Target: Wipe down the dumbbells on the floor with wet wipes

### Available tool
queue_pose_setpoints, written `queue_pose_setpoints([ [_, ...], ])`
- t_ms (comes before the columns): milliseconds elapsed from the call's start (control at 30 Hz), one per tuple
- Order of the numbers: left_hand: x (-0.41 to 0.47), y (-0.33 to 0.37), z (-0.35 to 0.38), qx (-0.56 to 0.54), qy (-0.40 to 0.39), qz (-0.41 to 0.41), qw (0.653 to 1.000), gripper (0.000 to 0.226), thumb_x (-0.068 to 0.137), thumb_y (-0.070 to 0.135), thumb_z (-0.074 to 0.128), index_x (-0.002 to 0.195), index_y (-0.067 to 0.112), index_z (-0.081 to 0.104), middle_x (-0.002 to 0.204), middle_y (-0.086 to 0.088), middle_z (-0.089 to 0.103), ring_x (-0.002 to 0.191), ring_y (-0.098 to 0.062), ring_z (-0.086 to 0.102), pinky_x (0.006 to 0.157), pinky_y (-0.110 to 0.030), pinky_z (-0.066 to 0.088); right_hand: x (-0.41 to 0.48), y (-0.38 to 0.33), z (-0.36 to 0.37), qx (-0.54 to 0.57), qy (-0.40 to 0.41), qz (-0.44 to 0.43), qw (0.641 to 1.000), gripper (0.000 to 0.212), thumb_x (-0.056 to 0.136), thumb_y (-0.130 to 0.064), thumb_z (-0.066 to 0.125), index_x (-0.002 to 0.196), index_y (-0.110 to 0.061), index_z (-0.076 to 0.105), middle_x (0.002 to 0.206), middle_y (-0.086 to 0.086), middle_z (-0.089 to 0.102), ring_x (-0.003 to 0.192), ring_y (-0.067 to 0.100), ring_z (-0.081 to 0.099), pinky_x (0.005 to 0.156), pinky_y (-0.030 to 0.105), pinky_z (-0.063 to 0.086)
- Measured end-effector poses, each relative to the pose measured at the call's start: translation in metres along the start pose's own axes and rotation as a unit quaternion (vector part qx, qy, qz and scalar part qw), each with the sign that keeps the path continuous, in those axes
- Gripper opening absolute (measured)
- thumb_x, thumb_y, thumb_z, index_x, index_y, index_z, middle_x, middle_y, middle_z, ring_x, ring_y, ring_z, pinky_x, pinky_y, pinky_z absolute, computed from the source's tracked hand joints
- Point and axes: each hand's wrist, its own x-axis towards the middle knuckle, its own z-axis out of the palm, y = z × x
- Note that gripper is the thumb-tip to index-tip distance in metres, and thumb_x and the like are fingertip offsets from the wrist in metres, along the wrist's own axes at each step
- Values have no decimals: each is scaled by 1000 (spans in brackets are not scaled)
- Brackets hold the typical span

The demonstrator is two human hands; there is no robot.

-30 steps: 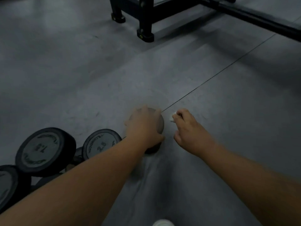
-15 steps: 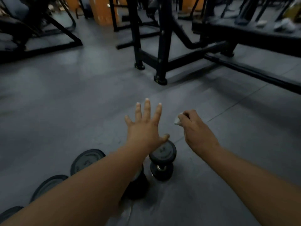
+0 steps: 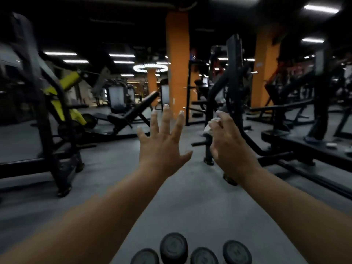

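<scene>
Your head has lifted since half a second ago: the dumbbell ends (image 3: 174,247) that lay mid-view beneath your hands now sit at the very bottom edge, and the gym hall fills everything above them. Both hands have kept their shape.

At far left, a black machine frame (image 3: 47,130) with yellow pads is smeared by blur and cut off by the edge. An inclined bench (image 3: 133,109) stands farther back beside it.

Your left hand (image 3: 162,147) is raised with its back toward you, all five fingers straight and fanned apart, holding nothing. Behind it you can count three orange pillars (image 3: 177,63): one near, one small and far to its left, one farther right.

Below, between your forearms, four round dumbbell ends stand on the grey floor (image 3: 190,202). The bottom edge cuts across them and every handle is hidden, so you cannot tell how many dumbbells they make; their markings are too blurred to read. Neither hand touches them.

One wet wipe (image 3: 210,126), white and bunched, pokes out at the fingertips of your right hand (image 3: 228,147), which pinches it with curled fingers; most of the wipe is hidden behind the hand. A black upright rack (image 3: 236,88) stands partly covered by that hand. At far right, a low black bench (image 3: 304,145) carries a small pale object too blurred to name.
</scene>
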Motion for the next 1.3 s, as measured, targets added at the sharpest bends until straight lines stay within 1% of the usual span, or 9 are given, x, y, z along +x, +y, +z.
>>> queue_pose_setpoints([
  [100, -19, -50, -40, 20, 29, -31, 999, 105, 83, 80, 39, 147, 34, -30, 156, -6, -36, 147, -37, -21, 110, -71, 11, 33, -58, -31, -18, 22, -29, 999, 59, 85, -12, 57, 140, -1, 39, 149, 17, 21, 139, 27, 28, 111, 32, 35],
  [233, -57, -128, -66, 55, 39, -82, 994, 104, 84, 78, 39, 148, 33, -30, 156, -6, -36, 147, -38, -22, 112, -71, 12, 63, -145, -37, -2, 70, -103, 992, 56, 78, -13, 54, 129, 10, 48, 137, 18, 25, 133, 37, 35, 104, 48, 43],
  [333, -92, -190, -67, 96, 23, -133, 986, 104, 85, 77, 39, 149, 30, -28, 156, -9, -36, 147, -39, -20, 111, -71, 14, 81, -213, -4, 110, 50, -108, 987, 57, 84, -6, 55, 138, 3, 40, 148, 18, 22, 138, 34, 31, 107, 45, 41],
  [467, -144, -270, -49, 146, -4, -210, 967, 106, 85, 77, 39, 147, 27, -32, 156, -11, -35, 148, -40, -18, 111, -70, 13, 88, -313, 61, 191, 19, -147, 970, 56, 84, -3, 45, 139, 6, 39, 149, 21, 24, 137, 35, 32, 109, 46, 39],
  [633, -208, -355, 2, 187, -47, -270, 943, 107, 84, 78, 38, 148, 26, -30, 157, -13, -32, 148, -41, -15, 110, -71, 14, 63, -417, 147, 273, -49, -155, 948, 58, 84, -3, 49, 141, 2, 39, 152, 15, 21, 138, 30, 30, 106, 33, 35],
  [1000, -344, -454, 104, 204, -211, -405, 866, 109, 83, 76, 41, 146, 28, -33, 156, -9, -36, 148, -37, -19, 113, -68, 9, 4, -552, 304, 381, -172, -201, 886, 62, 82, -1, 54, 141, 2, 39, 154, 18, 21, 137, 34, 32, 107, 38, 37],
  [1100, -375, -474, 120, 208, -227, -418, 855, 109, 83, 75, 42, 146, 27, -33, 157, -11, -33, 148, -38, -16, 112, -68, 10, -7, -604, 335, 416, -182, -217, 864, 62, 80, 0, 55, 140, 3, 40, 153, 20, 23, 136, 36, 34, 106, 42, 42],
  [1233, -414, -497, 147, 206, -222, -439, 846, 107, 83, 75, 42, 150, 27, -26, 160, -14, -26, 150, -40, -8, 110, -70, 13, -28, -668, 366, 444, -249, -231, 829, 63, 83, 0, 52, 144, -2, 35, 157, 12, 13, 139, 31, 28, 104, 41, 42],
  [1300, -429, -503, 157, 199, -246, -461, 829, 104, 85, 74, 39, 148, 27, -29, 159, -14, -29, 149, -40, -10, 110, -69, 13, -42, -690, 384, 443, -263, -243, 822, 63, 85, -1, 53, 145, -3, 32, 158, 12, 11, 139, 31, 28, 104, 41, 42],
])
